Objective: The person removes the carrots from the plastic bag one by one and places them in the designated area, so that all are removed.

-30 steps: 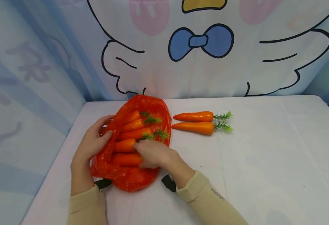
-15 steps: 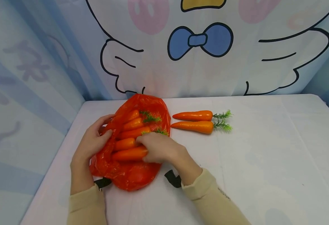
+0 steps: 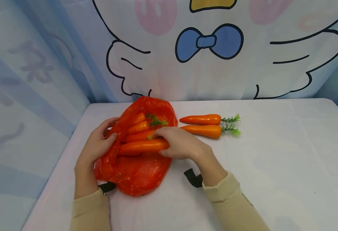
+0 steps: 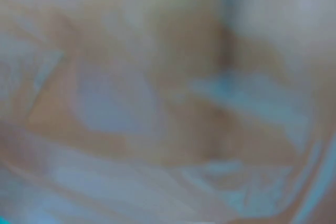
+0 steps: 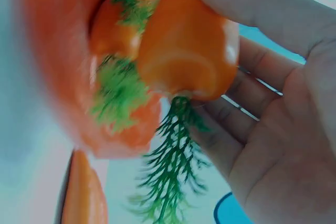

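Observation:
In the head view a red plastic bag (image 3: 145, 175) lies with its mouth to the right and several toy carrots (image 3: 138, 127) inside. My right hand (image 3: 183, 142) grips one orange carrot (image 3: 143, 146) by its thick end, over the bag's mouth. Seen from the right wrist, the thumb and fingers are round that carrot (image 5: 189, 45), and its green leaves (image 5: 176, 156) hang free. At the bag's left side my left hand (image 3: 95, 146) holds the plastic between thumb and fingers. The left wrist view is a blur of folds.
Two carrots lie side by side right of the bag, an upper carrot (image 3: 202, 119) and a lower carrot (image 3: 204, 131), leaves pointing right. They rest on a white-covered table (image 3: 273, 160). A printed curtain (image 3: 215, 77) hangs behind the table's far edge.
My right hand has moved right and away from me, drawing the gripped carrot from low in the bag out toward its mouth. My left hand stays at the bag's left side.

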A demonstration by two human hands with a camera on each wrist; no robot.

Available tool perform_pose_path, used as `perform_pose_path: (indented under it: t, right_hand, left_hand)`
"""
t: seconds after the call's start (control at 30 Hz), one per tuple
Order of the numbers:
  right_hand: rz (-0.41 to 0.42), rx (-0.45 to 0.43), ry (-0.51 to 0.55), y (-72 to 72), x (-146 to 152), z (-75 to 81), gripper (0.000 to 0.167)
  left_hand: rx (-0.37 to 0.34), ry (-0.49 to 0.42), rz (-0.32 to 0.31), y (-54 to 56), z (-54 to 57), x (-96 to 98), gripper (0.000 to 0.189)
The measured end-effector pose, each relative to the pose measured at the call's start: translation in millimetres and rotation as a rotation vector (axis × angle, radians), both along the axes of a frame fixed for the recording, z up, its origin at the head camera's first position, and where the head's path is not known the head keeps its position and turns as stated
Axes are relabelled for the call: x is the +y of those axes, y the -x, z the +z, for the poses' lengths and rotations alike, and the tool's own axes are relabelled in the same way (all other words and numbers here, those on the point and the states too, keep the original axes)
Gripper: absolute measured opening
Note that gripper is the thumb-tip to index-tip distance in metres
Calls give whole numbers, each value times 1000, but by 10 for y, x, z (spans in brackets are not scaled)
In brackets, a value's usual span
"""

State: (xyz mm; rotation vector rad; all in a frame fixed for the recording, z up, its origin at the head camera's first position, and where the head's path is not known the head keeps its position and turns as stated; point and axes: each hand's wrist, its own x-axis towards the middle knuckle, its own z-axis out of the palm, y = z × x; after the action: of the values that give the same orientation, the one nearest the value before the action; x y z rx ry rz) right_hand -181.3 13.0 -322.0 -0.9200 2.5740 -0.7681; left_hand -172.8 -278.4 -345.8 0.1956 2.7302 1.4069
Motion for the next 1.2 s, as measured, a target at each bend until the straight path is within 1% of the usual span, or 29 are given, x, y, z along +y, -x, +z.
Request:
perform_pose_path:
  t: [0.17,0.37,0.57,0.77,0.87,1.07,1.2]
  right_hand:
    - [-6,40,14,17,175,-61,46]
    - [-16,107,38,15,405,-128,43]
    - [-23,125,73,-11,572,-183,40]
    - [-29,152,79,-30,734,-220,42]
    - [-33,176,83,-39,825,-236,46]
    - [-70,196,56,-65,969,-254,44]
    - [-113,175,16,-71,1050,-262,44]
  left_hand:
    - [7,-8,-1,4,-16,3,52]
    - [-14,-14,10,-2,-5,8,52]
    - [-32,-24,17,-9,-5,14,52]
    - [-18,-22,16,-5,-14,13,52]
    - [-5,-16,15,-1,-14,13,52]
    - [-6,-15,19,0,-9,12,51]
    - [-6,-21,18,-5,-5,8,51]
